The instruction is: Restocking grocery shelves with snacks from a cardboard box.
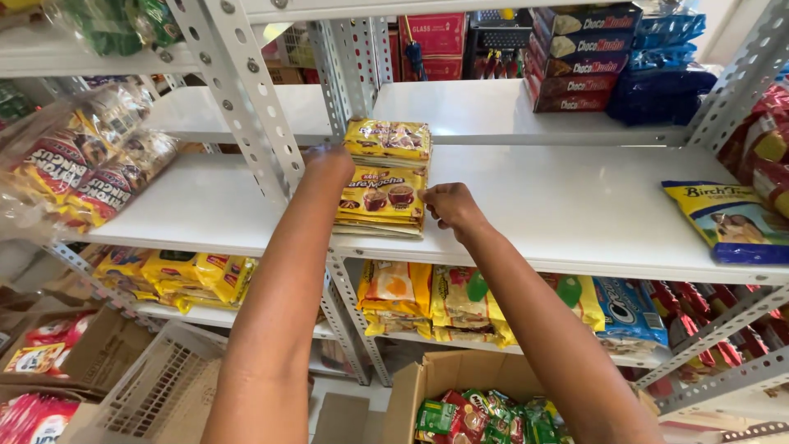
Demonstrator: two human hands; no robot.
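A stack of flat yellow coffee sachet packs point(385, 193) lies on the white shelf point(559, 214), with a second pile of the same yellow packs point(388, 140) just behind it. My left hand point(329, 160) reaches past the stack's left side, its fingers hidden behind the packs. My right hand point(448, 205) rests against the right edge of the front stack, fingers curled on it.
A yellow-and-blue bag point(723, 222) lies at the shelf's right end. Clear bags of snack packs point(82, 160) sit at left. Metal shelf posts point(246, 99) stand beside my left arm. Below are an open cardboard box of sachets point(477, 411), a white plastic basket point(156, 386) and more packets.
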